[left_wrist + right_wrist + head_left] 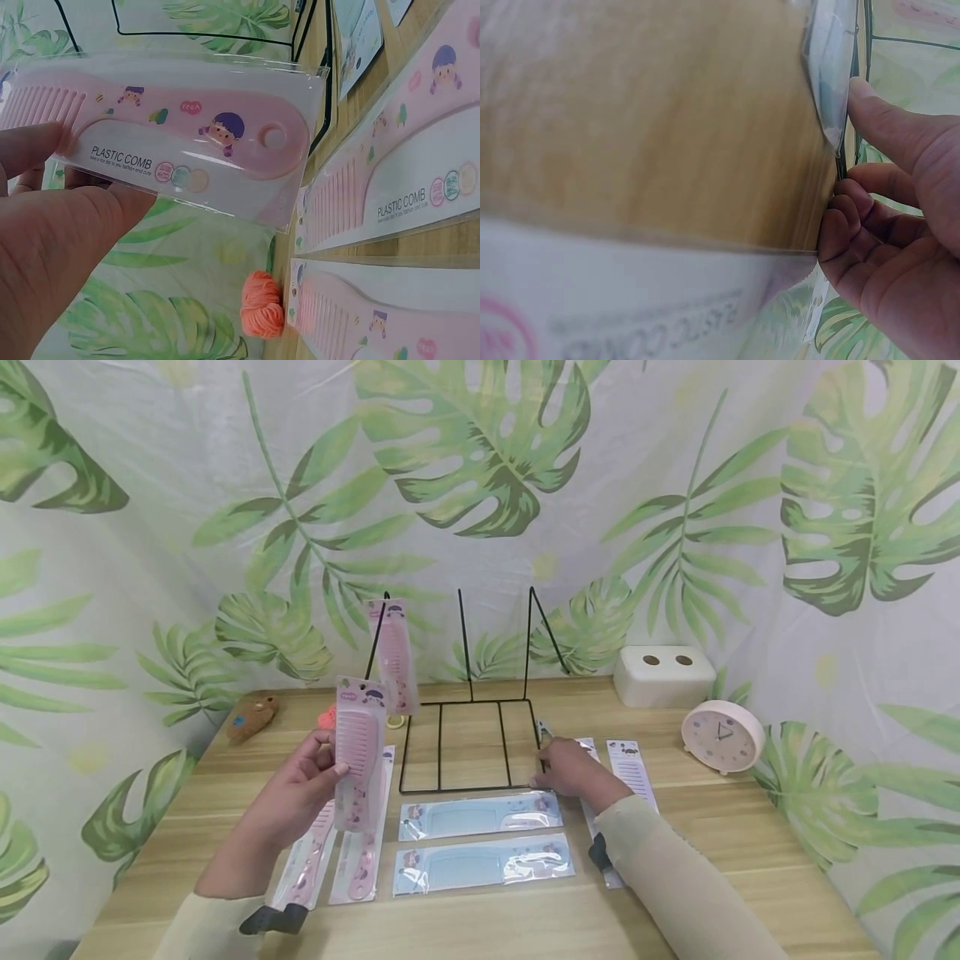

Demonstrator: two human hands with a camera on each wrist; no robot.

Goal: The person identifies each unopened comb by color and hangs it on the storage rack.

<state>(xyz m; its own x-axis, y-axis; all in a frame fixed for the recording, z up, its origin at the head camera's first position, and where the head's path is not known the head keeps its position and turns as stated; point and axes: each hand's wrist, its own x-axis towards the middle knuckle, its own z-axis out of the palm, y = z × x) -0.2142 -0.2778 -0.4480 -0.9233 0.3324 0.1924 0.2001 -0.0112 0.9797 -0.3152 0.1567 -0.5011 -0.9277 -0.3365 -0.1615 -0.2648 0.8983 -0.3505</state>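
In the head view my left hand (303,789) holds a packaged pink comb (356,760) upright, in front of the black wire rack (440,747). The left wrist view shows the thumb on the face of the comb package (225,142) and the fingers behind it. Another packaged pink comb (397,672) hangs at the rack's left prong. My right hand (573,770) is at the rack's front right corner, thumb and curled fingers pinching its wire. From the right wrist, that hand (900,202) shows against the dark wire, beside a clear package edge (829,82).
Two packaged pink combs (363,860) lie front left, two blue ones (480,864) before the rack. More packages (630,768) lie beneath and beside my right arm. Around the back stand a round clock (723,737), a white box (663,681), a brown plush toy (251,718) and coral yarn (262,304).
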